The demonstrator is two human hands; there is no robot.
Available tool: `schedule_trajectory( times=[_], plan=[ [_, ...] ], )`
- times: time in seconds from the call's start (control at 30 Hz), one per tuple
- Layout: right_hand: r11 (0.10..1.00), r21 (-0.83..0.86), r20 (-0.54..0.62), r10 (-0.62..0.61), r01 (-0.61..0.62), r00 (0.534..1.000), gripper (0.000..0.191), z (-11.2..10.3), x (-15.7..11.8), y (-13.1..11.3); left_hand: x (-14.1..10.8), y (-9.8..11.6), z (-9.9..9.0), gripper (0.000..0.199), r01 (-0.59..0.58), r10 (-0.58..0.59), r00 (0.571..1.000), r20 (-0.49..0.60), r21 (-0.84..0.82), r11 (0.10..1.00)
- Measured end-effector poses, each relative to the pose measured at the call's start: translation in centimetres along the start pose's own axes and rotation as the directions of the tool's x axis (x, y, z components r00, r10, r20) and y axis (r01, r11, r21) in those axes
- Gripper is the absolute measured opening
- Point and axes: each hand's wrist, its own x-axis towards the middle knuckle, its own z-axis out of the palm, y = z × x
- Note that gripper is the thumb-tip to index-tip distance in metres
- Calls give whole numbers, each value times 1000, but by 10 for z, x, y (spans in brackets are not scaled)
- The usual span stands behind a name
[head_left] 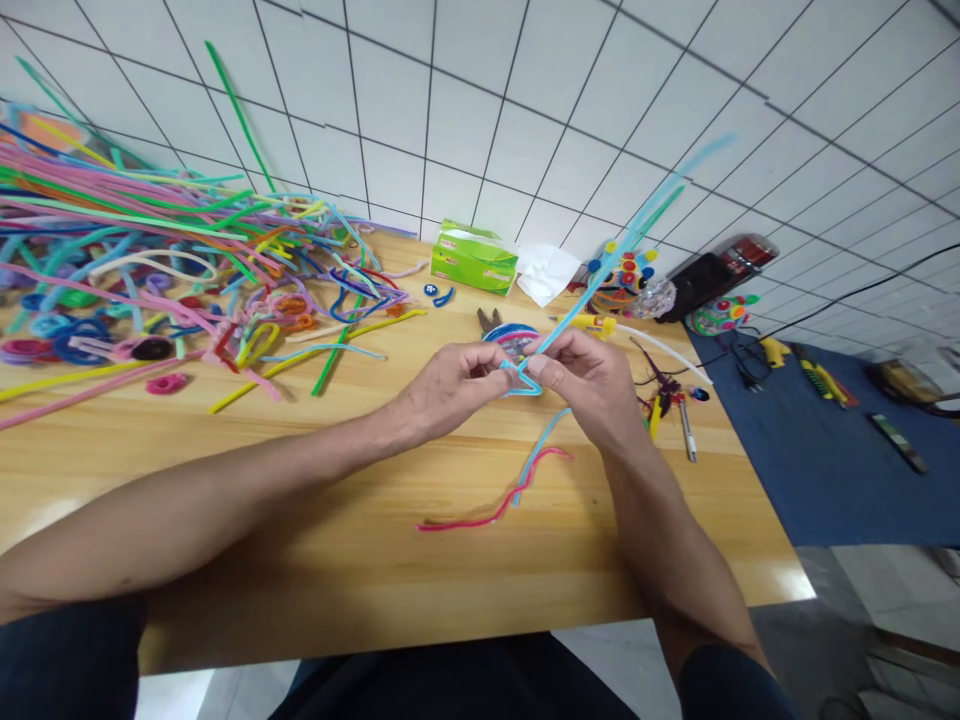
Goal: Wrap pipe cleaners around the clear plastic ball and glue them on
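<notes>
Both hands meet over the middle of the table, pinching a light blue pipe cleaner (583,305). My left hand (457,390) grips its bent end, where a small angled loop shows between the fingers. My right hand (589,380) closes on it just beside, and the long free length slants up to the right, its tip blurred. Partly hidden behind the fingers lies a round item with blue and pink rings (514,335). On the wood below the hands, a red pipe cleaner (472,522) crosses another light blue pipe cleaner (541,445).
A big heap of coloured pipe cleaners (150,260) covers the table's left. Along the tiled wall stand a green tissue box (474,258), a crumpled white tissue (546,272) and decorated round pieces (626,270). A yellow glue gun (592,324) and a pen (687,430) lie at right.
</notes>
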Motion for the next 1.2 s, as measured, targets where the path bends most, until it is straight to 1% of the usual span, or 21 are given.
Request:
schedule_trajectory(
  times=[0.1, 0.17, 0.2, 0.33, 0.43, 0.5, 0.67, 0.73, 0.87, 1.03, 1.13, 1.2],
  plan=[
    [980, -175, -71, -113, 100, 991, 23, 2, -6, -1, -1, 0, 1, 28, -6, 7, 999, -46, 18, 1000],
    [940, -282, -82, -221, 190, 972, 10, 4, -9, -2, -1, 1, 1, 29, -9, 8, 997, -74, -2, 1000],
    [916, -323, -77, -278, 240, 957, 6, 5, -9, -3, -1, 2, 1, 29, -12, 11, 996, -85, -19, 1000],
    [793, -437, -26, -482, 423, 876, 11, 9, -9, -1, 0, 5, 0, 28, -37, 28, 992, -126, -68, 997],
    [697, -516, -14, -589, 499, 808, 13, 12, -8, 5, 0, 7, -1, 30, -40, 24, 986, -164, -97, 995],
    [653, -544, -17, -636, 526, 771, 16, 15, -7, 10, 1, 7, -1, 31, -40, 15, 983, -183, -131, 991],
    [595, -575, -33, -702, 561, 711, 23, 24, -8, 19, 2, 7, 0, 26, -42, 0, 980, -198, -210, 977],
    [584, -592, -29, -705, 556, 709, 25, 24, -9, 22, 2, 6, 0, 28, -34, -16, 978, -207, -234, 972],
    [594, -598, -38, -692, 538, 721, 26, 23, -9, 26, 4, 5, 0, 32, -21, -34, 978, -206, -259, 966],
    [543, -651, -34, -719, 531, 694, 26, 24, -9, 27, 6, 0, 0, 35, -24, -34, 983, -182, -308, 951],
    [546, -632, -48, -735, 549, 676, 27, 25, -7, 27, 7, -3, 0, 38, -30, -29, 985, -171, -336, 941],
    [558, -619, -57, -733, 553, 677, 28, 25, -7, 28, 7, -4, -1, 40, -42, -16, 986, -163, -344, 938]
  ],
)
